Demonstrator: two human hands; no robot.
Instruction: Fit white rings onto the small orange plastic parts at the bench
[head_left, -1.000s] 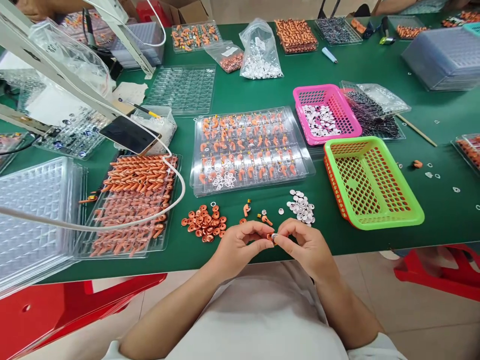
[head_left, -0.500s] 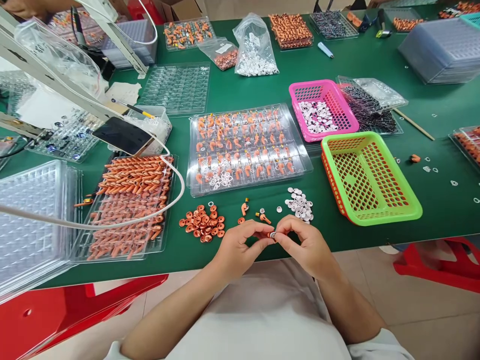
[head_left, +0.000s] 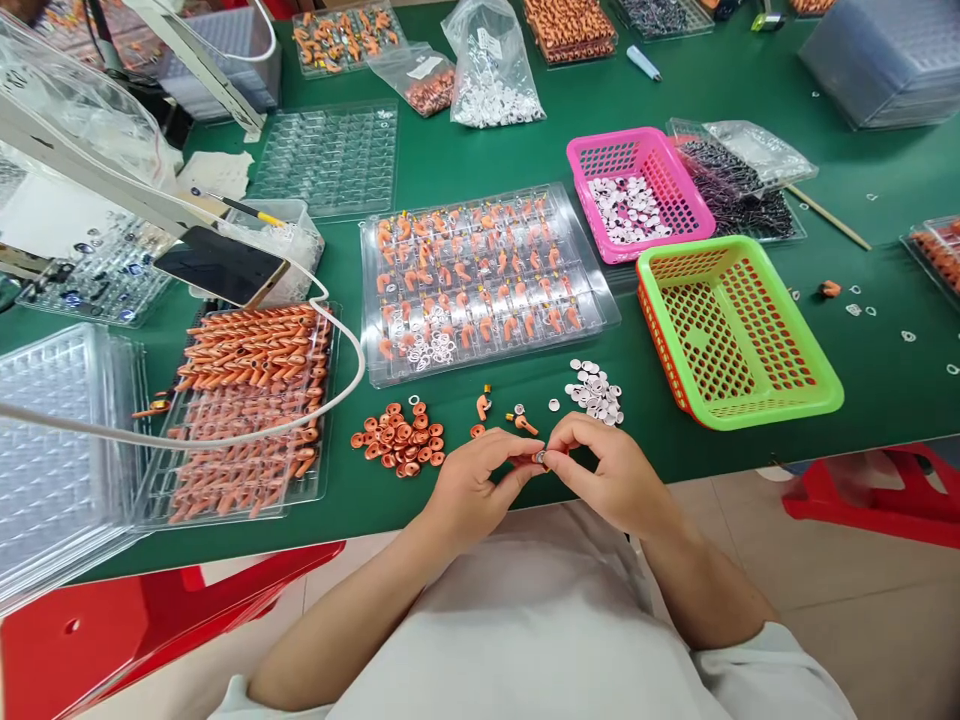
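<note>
At a green table [head_left: 345, 510], both hands [head_left: 466, 490] [head_left: 611, 478] pinching a small round piece [head_left: 540, 457], white discs [head_left: 596, 392] nearby.

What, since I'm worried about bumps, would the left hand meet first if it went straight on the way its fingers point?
Most likely the right hand: its fingertips lie directly ahead of the left hand, at the small part between them. Whether they already touch is unclear.

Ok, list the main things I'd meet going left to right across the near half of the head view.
Clear trays, stacked orange parts, copper-coloured pieces, left hand, small held part, right hand, green basket.
</note>
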